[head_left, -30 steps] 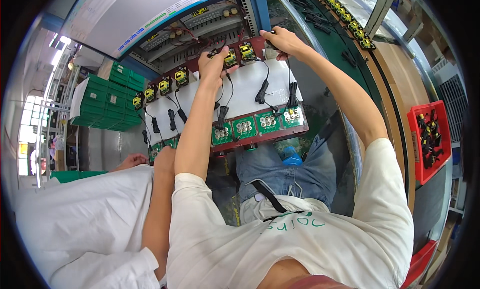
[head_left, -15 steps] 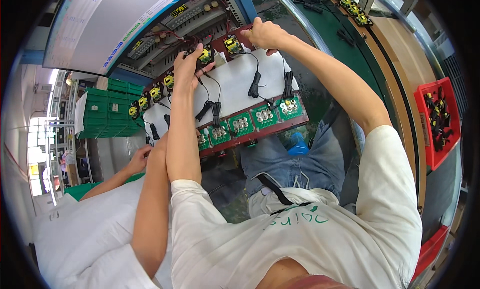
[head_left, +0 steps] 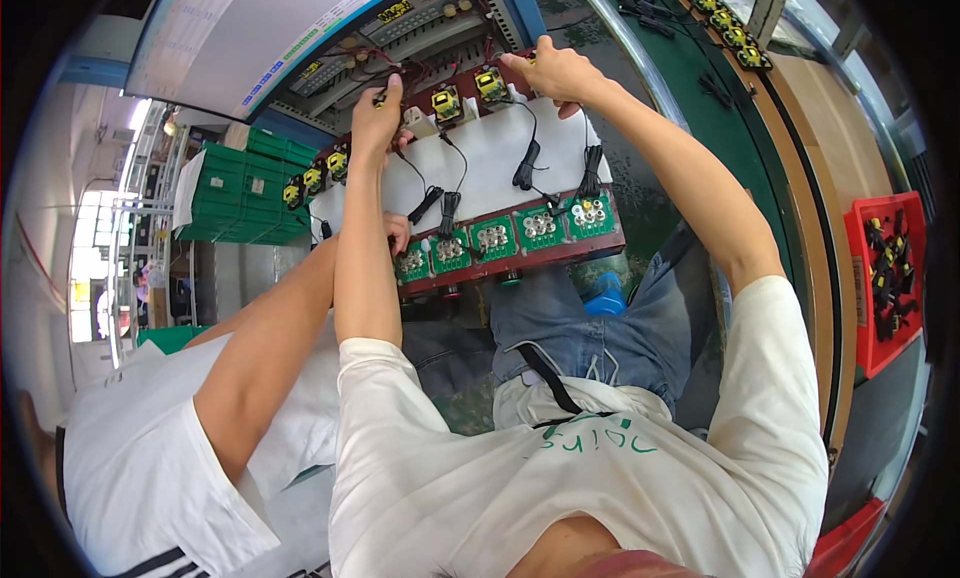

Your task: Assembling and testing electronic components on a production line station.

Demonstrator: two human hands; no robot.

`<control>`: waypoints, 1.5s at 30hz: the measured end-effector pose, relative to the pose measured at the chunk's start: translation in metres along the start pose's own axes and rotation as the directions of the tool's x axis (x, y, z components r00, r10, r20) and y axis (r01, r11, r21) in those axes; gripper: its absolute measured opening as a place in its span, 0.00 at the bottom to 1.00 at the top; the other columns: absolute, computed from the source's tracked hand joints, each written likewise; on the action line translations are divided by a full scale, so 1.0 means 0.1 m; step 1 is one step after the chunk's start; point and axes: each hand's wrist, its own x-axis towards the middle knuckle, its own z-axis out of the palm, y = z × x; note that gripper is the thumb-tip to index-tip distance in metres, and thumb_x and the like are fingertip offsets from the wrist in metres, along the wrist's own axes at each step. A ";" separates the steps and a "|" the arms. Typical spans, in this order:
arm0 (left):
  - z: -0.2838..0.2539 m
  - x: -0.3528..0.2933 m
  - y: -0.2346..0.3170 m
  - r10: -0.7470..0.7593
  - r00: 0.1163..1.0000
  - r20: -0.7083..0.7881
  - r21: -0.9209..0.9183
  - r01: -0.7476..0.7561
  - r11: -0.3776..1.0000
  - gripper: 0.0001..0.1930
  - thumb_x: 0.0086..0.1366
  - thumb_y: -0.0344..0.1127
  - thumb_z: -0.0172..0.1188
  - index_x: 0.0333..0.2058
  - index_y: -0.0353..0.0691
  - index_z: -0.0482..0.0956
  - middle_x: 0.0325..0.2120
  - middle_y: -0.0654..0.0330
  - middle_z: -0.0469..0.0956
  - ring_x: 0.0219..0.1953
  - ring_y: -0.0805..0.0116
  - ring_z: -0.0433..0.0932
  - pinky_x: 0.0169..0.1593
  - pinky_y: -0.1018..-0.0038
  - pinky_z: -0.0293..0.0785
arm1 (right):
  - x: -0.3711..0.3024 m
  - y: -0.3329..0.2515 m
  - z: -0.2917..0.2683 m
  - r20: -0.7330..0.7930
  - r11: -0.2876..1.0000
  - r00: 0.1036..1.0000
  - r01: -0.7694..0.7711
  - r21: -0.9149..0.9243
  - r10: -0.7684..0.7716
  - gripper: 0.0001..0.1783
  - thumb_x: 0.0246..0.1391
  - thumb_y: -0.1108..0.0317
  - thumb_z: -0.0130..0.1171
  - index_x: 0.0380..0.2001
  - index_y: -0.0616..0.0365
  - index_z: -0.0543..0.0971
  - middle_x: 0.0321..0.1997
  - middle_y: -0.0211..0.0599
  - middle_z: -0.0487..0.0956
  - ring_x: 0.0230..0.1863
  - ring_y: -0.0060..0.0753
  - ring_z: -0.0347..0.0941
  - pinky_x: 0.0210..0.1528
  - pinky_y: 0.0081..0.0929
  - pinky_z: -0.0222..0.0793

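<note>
Yellow-topped modules (head_left: 446, 104), boxy and black-edged, stand in a row along the far edge of the white panel (head_left: 500, 163), which looks smooth and matte. Thin black cables (head_left: 527, 168), tied in slim bundles, lie across the panel. Along its near edge: square green circuit boards (head_left: 495, 238) with round metal studs, set in a dark red frame (head_left: 480, 280).

Left hand (head_left: 374, 126) at the panel's far left, arm reaching straight forward, thumb up beside a partly hidden module; cannot tell whether the fingers clamp it. Right hand (head_left: 557, 75) at the panel's far right corner, elbow bent outward, index finger stretched left, others curled under; cannot tell whether they hold anything. Co-worker's hand (head_left: 398, 233) at the panel's near left.
</note>
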 end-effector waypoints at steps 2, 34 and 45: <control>-0.12 0.05 -0.03 -0.041 0.998 0.043 0.056 0.038 0.998 0.30 0.78 0.61 0.57 0.55 0.35 0.77 0.25 0.58 0.75 0.16 0.70 0.74 0.19 0.74 0.72 | 0.00 0.02 0.03 -0.037 0.999 0.999 0.038 0.024 -0.037 0.41 0.72 0.30 0.47 0.52 0.66 0.72 0.36 0.44 0.86 0.16 0.42 0.80 0.17 0.31 0.80; 1.19 -1.50 -0.57 0.186 0.980 0.069 0.226 -0.197 0.954 0.12 0.65 0.39 0.72 0.32 0.35 0.86 0.27 0.51 0.87 0.28 0.53 0.85 0.35 0.63 0.80 | -1.63 0.60 0.60 0.022 0.718 0.819 0.516 -0.466 -0.574 0.12 0.53 0.71 0.70 0.42 0.56 0.84 0.39 0.38 0.82 0.35 0.48 0.80 0.39 0.43 0.77; 0.59 -1.53 -0.70 0.068 0.903 0.424 -0.467 0.154 0.871 0.08 0.67 0.23 0.70 0.43 0.28 0.84 0.36 0.50 0.88 0.32 0.70 0.85 0.34 0.82 0.80 | -1.25 0.64 0.27 0.239 0.573 0.686 0.714 -0.402 -0.687 0.10 0.55 0.73 0.70 0.41 0.57 0.86 0.39 0.38 0.84 0.34 0.46 0.80 0.39 0.41 0.76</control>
